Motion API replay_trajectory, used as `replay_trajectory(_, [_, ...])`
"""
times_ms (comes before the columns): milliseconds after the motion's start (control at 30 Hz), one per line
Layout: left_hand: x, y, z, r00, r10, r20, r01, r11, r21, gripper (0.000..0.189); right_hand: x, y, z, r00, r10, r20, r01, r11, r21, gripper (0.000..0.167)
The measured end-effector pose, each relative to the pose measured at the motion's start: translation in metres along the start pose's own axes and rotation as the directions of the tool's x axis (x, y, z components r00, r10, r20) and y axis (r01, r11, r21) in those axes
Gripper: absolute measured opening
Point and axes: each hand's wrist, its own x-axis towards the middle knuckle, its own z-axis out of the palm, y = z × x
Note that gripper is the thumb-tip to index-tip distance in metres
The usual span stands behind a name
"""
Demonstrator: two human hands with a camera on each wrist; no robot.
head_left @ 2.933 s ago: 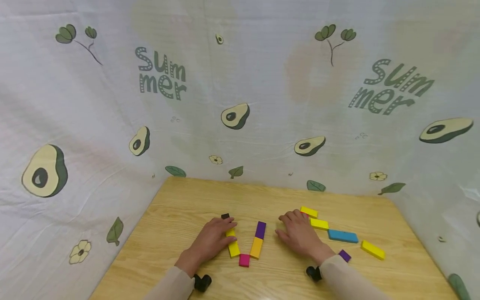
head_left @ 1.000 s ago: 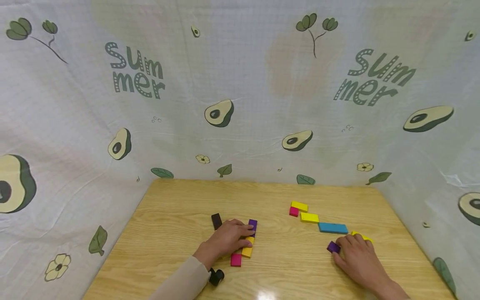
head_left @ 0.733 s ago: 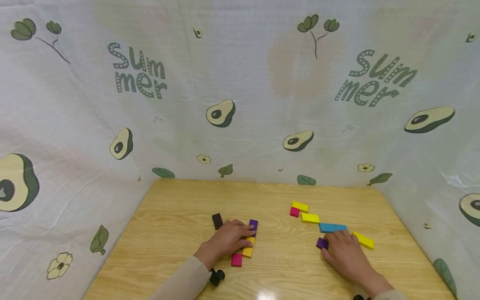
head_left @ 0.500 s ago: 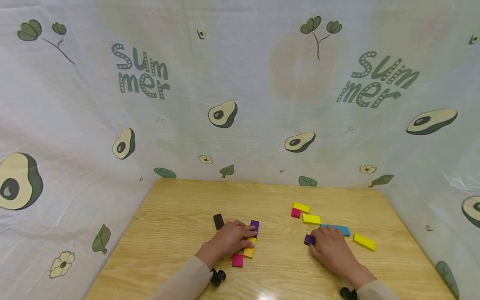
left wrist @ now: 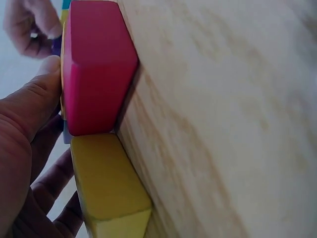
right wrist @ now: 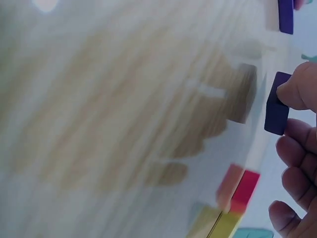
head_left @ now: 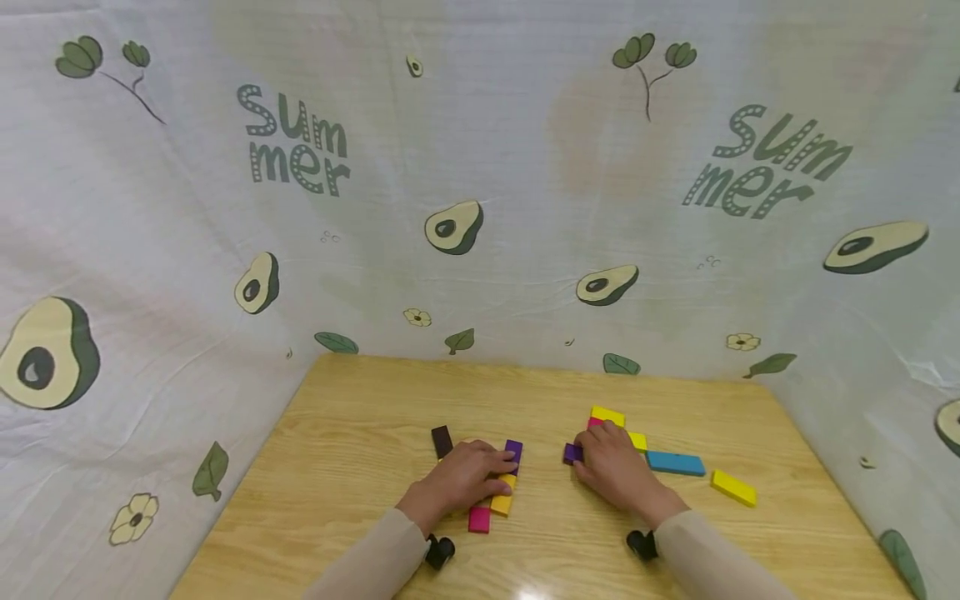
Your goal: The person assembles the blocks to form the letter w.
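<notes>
My left hand point(head_left: 461, 481) rests over a V of flat wooden blocks, fingertips on the long purple block point(head_left: 513, 447) and thumb at the orange block point(head_left: 501, 505). A pink block point(head_left: 478, 521) sits at the tip of the V. Beside it in the left wrist view is a yellow block point(left wrist: 111, 183), mostly covered by the hand in the head view. The black block point(head_left: 442, 442) shows beyond the knuckles. My right hand point(head_left: 618, 468) pinches a small purple block point(right wrist: 278, 104) between thumb and fingers, over its shadow on the wood.
Right of the V, a yellow block point(head_left: 608, 415), a red-pink block point(right wrist: 245, 191), partly covered in the head view, another yellow block point(head_left: 637, 441) and a blue block point(head_left: 675, 463) run in a stepped row. A separate yellow block point(head_left: 734, 487) lies farther right. Printed cloth point(head_left: 525, 167) walls the table.
My right hand has carried the small purple block leftward from the table's right side toward the V. My left hand shifted from the V's left arm onto its right arm, then stayed there.
</notes>
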Motion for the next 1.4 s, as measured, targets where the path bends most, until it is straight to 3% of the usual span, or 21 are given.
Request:
replay_trajectory(300, [0.003, -0.001, 0.001, 1.0, 0.005, -0.014, -0.005, 1.0, 0.009, 0.047, 0.029, -0.015, 0.01, 0.999, -0.006, 0.054, 0.006, 1.0, 0.015, 0.028])
replay_trajectory(567, [0.004, 0.0, 0.003, 1.0, -0.026, 0.01, 0.027, 1.0, -0.016, 0.047, 0.044, -0.021, 0.016, 0.996, -0.012, 0.092, 0.01, 1.0, 0.019, 0.031])
replay_trajectory(1000, [0.004, -0.001, 0.003, 0.999, -0.028, 0.019, 0.028, 1.0, -0.009, 0.048, 0.052, -0.024, 0.026, 0.994, -0.053, 0.091, 0.052, 0.998, 0.023, 0.031])
replay_trajectory(1400, [0.002, 0.001, 0.001, 1.0, -0.026, 0.007, 0.026, 0.999, -0.019, 0.047, 0.056, -0.03, 0.028, 0.994, -0.041, 0.103, 0.038, 0.999, 0.028, 0.031])
